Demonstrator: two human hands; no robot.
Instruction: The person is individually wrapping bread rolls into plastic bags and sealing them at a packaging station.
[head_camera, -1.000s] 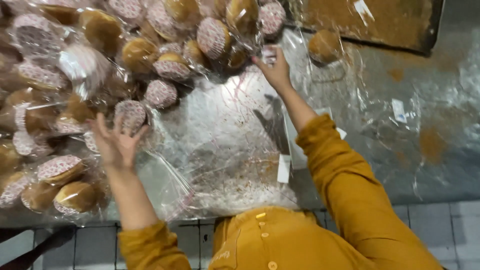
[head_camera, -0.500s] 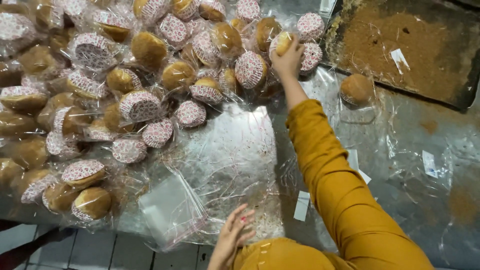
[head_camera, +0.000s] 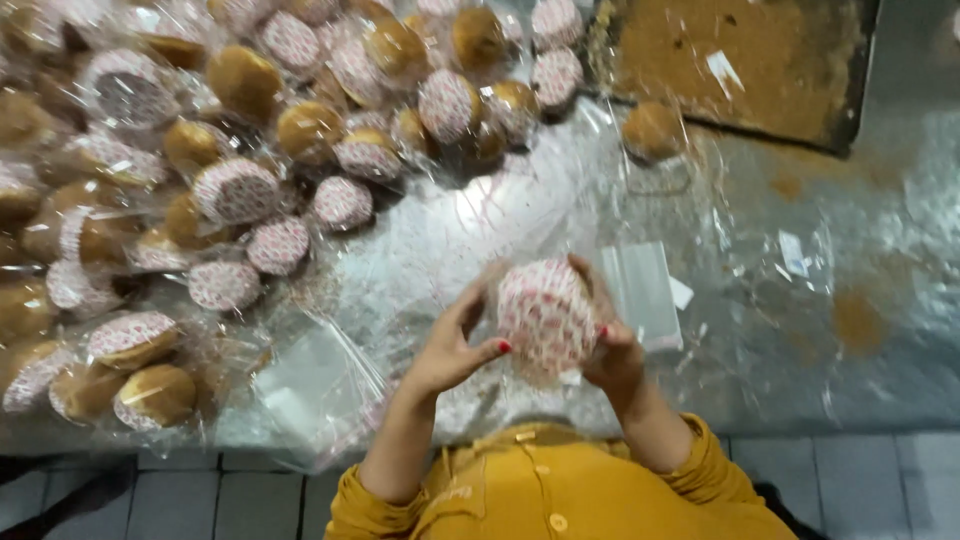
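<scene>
Your right hand has come back from the pile of wrapped cakes, and your left hand has risen to meet it. Both now grip one cake in a red-patterned paper cup, pinched between your fingertips, so the picking is over and the handling starts. Clear bags lie just beyond your right fingers.

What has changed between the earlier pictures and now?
The right hand drew back from the far pile with a cake in a patterned paper cup. The left hand came up to hold it too. The pile of wrapped cakes and the baking tray stayed.
</scene>
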